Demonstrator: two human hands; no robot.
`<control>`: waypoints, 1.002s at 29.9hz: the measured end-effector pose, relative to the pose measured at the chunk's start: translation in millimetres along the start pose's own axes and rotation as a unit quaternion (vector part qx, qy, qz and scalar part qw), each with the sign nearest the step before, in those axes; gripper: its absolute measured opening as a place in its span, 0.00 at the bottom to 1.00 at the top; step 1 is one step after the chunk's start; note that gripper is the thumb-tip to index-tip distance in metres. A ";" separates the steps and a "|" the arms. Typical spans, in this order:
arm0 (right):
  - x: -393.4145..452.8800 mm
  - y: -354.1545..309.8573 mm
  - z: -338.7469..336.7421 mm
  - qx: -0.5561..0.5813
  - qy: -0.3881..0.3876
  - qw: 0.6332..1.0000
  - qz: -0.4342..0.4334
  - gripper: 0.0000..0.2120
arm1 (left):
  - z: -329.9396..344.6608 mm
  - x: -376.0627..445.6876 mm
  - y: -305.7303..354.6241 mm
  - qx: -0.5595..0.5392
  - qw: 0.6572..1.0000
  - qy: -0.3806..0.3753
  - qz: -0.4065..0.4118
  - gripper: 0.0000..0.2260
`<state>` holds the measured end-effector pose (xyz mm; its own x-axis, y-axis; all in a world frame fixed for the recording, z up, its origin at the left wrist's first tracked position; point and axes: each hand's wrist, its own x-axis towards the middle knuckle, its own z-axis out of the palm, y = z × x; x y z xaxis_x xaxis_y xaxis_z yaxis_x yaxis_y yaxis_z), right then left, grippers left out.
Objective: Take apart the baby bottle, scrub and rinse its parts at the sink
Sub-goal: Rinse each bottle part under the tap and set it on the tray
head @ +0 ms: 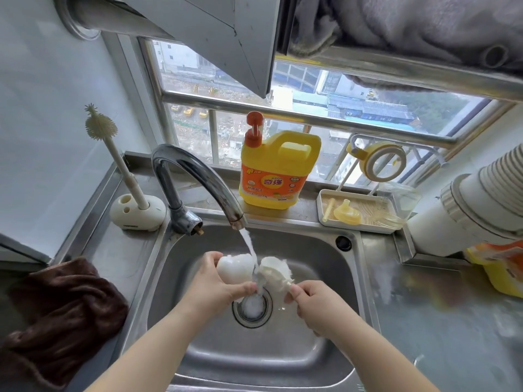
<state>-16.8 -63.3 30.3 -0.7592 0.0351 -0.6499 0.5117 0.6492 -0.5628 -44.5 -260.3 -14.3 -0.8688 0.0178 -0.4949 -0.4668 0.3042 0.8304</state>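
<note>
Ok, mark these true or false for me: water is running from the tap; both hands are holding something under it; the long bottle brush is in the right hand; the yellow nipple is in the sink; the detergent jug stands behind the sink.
1. Water is running from the tap. True.
2. Both hands hold something under it. True: left hand grips a foamy white bottle part, right hand a foamy sponge brush.
3. The long bottle brush is in the right hand. False: it stands in its holder.
4. The yellow nipple is in the sink. False: it lies in the drying tray.
5. The detergent jug stands behind the sink. True.
</note>
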 end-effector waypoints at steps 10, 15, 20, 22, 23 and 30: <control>-15.0 34.0 -3.5 0.043 0.103 0.993 -0.031 0.12 | 36.7 -20.3 3.8 -0.156 0.972 -0.164 -0.063 0.33; -24.8 54.1 -23.9 0.059 0.165 0.984 -0.017 0.12 | 77.6 -18.6 8.7 -0.119 0.979 -0.163 -0.033 0.35; -29.1 88.2 -56.2 0.055 0.221 0.974 0.006 0.12 | 127.4 -6.0 25.7 -0.004 0.990 -0.125 0.065 0.38; -26.6 99.6 -71.4 0.035 0.236 0.971 -0.002 0.13 | 145.4 1.0 41.0 0.028 0.990 -0.107 0.083 0.43; -24.1 104.2 -80.6 0.031 0.242 0.970 -0.007 0.13 | 154.4 5.0 50.9 0.030 0.991 -0.096 0.087 0.42; -12.8 122.6 -148.3 0.063 0.274 0.959 -0.044 0.09 | 203.3 63.0 116.6 0.132 0.973 0.021 0.187 0.33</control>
<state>-4.0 128.5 45.4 -0.8817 0.4002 -0.2497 0.4534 0.5729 -0.6828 -120.0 -30.0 -0.7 -0.9786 0.1366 -0.1542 -0.0622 0.5174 0.8535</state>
